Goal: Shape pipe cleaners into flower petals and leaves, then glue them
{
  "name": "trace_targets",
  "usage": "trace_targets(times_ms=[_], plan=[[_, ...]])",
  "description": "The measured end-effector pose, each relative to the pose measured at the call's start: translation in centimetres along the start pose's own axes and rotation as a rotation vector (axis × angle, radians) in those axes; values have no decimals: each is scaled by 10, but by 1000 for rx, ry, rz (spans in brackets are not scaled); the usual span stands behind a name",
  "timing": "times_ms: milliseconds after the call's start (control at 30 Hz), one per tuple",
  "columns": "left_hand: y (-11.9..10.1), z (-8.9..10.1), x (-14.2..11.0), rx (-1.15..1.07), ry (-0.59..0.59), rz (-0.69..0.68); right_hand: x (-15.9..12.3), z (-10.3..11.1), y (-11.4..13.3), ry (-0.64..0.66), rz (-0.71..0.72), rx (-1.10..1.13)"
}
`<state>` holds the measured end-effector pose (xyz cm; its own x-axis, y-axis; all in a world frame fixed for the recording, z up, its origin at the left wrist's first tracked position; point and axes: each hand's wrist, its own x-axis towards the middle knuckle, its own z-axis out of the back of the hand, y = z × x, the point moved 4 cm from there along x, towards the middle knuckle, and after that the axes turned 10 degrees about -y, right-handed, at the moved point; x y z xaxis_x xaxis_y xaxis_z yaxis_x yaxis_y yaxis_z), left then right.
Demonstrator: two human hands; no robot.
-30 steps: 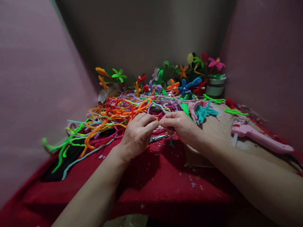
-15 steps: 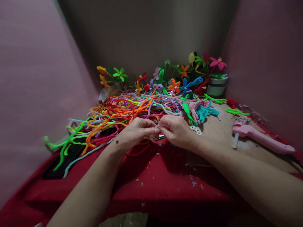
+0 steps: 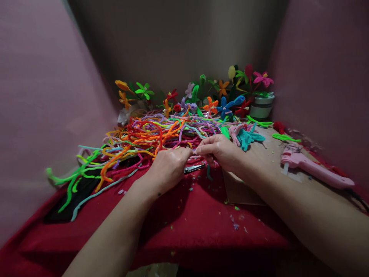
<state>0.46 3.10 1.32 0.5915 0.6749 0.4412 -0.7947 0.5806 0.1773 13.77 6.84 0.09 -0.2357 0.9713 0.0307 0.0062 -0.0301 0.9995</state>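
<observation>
My left hand [image 3: 171, 165] is closed in a pinch, its back turned up. Facing it, my right hand [image 3: 220, 152] is closed too, with thumb and forefinger pressed together. The two sets of fingertips nearly meet over the front of the pile; a small pale pinkish bit shows between them, too small to name. Just below lie scissors [image 3: 194, 168], their blades pointing right and their handles hidden by my left hand. Behind the hands spreads a heap of colourful pipe cleaners [image 3: 144, 132].
A pink glue gun [image 3: 317, 167] rests on cardboard [image 3: 242, 192] at the right. Pipe-cleaner flowers [image 3: 226, 105] and a pale pot [image 3: 261, 105] stand at the back. Teal and pink pieces [image 3: 246, 137] lie beside my right hand. Scraps dot the red cloth [image 3: 201, 227].
My left hand has rolled over from a side-on pinch to back-up, uncovering the scissors again. My right hand has turned slightly and moved a little right. Both keep pinching.
</observation>
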Motion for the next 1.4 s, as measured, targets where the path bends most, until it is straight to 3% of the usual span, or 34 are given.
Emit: trace_targets(times_ms=[100, 267, 433, 567, 700, 800, 933, 1067, 1200, 1400], plan=[[-1, -1, 0, 102, 9, -22, -2, 0, 1, -9, -38, 35], [-2, 1, 0, 64, 2, -49, 0, -2, -7, -5, -152, 187], [3, 0, -2, -18, 4, 54, 2, -3, -9, -32, -162, 265], [6, 3, 0, -194, -38, 207, 3, -2, -7, -64, -60, 206], [6, 6, 4, -553, -34, 414, 4, -2, -5, -74, 81, 186], [8, 3, 4, -761, -42, 553, 4, -1, -5, -94, 106, 244], [5, -4, 4, -813, -70, 583, 4, 0, -2, -130, 180, 214], [-4, -8, 6, -887, -87, 631, 5, 1, 3, -183, 345, 61], [-11, -11, 8, -1042, -1, 742, 5, 3, 1, -260, 439, -136], [-11, -17, 3, -1524, 126, 918, -7, 0, 9, -352, 678, -361]])
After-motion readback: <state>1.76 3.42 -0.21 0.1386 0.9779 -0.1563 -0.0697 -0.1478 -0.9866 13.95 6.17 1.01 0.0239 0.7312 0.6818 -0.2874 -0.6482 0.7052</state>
